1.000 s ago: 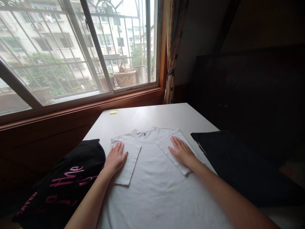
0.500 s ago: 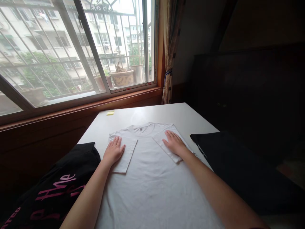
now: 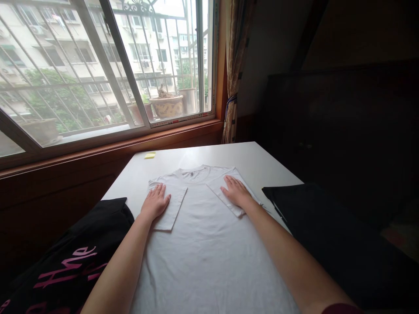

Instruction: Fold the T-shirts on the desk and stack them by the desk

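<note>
A white T-shirt (image 3: 203, 244) lies spread on the white table, its collar toward the far end and both sleeves folded inward over the chest. My left hand (image 3: 155, 201) rests flat on the folded left sleeve (image 3: 174, 205), fingers stretched out. On the opposite side, my right hand (image 3: 236, 191) is open and flat on the folded right sleeve (image 3: 218, 188). Neither hand grasps anything. Light creases run across the shirt's middle. Its lower end runs out of view at the bottom.
Black cloth with pink lettering (image 3: 94, 231) hangs over the left side of the white table (image 3: 262, 168). Dark folded fabric (image 3: 314, 218) lies along the right side. A yellow sticky note (image 3: 149, 155) is near the far left corner. Beyond are a barred window (image 3: 160, 65) and a curtain (image 3: 231, 78).
Both hands stay flat on the folded sleeves, with hardly any movement. The shirt keeps its shape; the view has shifted slightly.
</note>
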### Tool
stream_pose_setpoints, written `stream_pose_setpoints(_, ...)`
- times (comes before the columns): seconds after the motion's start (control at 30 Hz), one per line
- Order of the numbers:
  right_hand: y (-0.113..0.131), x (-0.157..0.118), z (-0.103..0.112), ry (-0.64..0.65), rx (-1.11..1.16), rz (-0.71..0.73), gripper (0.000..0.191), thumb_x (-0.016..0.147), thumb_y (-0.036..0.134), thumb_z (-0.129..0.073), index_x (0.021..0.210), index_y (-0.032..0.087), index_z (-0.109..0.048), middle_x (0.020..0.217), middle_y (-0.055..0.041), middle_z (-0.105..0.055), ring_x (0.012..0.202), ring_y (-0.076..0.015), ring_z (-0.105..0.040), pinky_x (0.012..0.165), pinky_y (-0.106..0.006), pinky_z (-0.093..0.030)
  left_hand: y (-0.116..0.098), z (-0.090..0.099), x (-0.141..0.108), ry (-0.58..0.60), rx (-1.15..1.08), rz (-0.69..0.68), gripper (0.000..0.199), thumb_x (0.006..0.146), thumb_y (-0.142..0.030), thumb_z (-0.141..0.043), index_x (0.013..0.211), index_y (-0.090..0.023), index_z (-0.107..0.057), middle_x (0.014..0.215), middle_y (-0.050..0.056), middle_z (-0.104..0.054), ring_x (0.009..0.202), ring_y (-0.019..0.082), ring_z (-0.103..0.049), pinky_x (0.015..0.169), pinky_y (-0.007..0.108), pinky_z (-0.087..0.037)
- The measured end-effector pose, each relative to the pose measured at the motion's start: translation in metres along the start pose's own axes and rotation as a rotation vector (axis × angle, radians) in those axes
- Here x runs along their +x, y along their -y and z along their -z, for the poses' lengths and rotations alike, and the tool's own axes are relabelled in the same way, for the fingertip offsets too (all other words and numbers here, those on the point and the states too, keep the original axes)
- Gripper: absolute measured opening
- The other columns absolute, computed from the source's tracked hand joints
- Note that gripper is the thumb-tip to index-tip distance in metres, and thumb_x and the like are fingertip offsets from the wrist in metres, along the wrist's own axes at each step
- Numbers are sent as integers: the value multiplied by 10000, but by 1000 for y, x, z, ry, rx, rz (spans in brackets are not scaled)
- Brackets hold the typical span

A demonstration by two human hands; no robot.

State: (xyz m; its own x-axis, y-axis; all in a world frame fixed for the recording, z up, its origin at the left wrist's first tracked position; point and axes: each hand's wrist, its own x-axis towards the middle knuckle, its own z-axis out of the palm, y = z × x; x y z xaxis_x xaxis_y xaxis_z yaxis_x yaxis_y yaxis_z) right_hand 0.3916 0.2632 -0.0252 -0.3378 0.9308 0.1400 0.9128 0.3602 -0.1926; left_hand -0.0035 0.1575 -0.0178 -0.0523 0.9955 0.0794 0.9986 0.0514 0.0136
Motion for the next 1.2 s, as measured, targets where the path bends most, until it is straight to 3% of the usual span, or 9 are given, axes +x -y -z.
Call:
stream_pose_setpoints(0.2,-3,0,-3,-50,13,24,651,1002,495,-377,1558,155,-372,1635,-123,-359,1511,-267,-314,1258,-439,-197,0,0,1,8,-2,9,699,1045,-532,-247,1592,-99,-299,1687,131,-204,1564,265,-176,1249,439,-177)
stream_pose_setpoints(0.43,-3,-8,1,-125,22,90,548,1003,309,-376,1467,54,-514,1563,-166,-464,1476,-248,-382,1249,-385,-260,-1,2,0,14,0,22,717,1035,-544,-255,1595,-97,-293,1687,128,-212,1560,274,-192,1250,441,-180)
stream_pose_setpoints(0.73,-34,-47,21,-104,6,185,528,995,323,-410,1454,101,-549,1551,-138,-487,1453,-256,-428,1227,-426,-330,-1,1,-2,-25,-20,12,695,1034,-523,-280,1578,-92,-329,1673,147,-245,1551,284,-223,1243,461,-206)
stream_pose_setpoints(0.9,-39,-73,28,-103,-16,183,533,1024,363,-360,1472,131,-532,1556,-137,-479,1468,-267,-407,1221,-485,-320,-6,9,-5,-105,-27,-10,593,1020,-398,-337,1508,-79,-446,1612,159,-393,1511,277,-328,1237,442,-256)
stream_pose_setpoints(1.03,-39,-100,32,-64,-29,175,564,1056,453,-302,1504,168,-493,1588,-117,-438,1501,-251,-348,1242,-493,-254,-12,21,-19,-193,-37,-46,533,1020,-292,-280,1465,-102,-503,1579,124,-457,1495,229,-360,1246,377,-263)
stream_pose_setpoints(1.2,-43,-132,35,-7,-32,155,618,1050,542,-290,1561,215,-405,1646,-88,-336,1536,-245,-266,1253,-497,-212,-29,21,-65,-173,-39,-149,550,1029,-363,-288,1461,-113,-518,1593,106,-442,1531,241,-286,1255,392,-255)
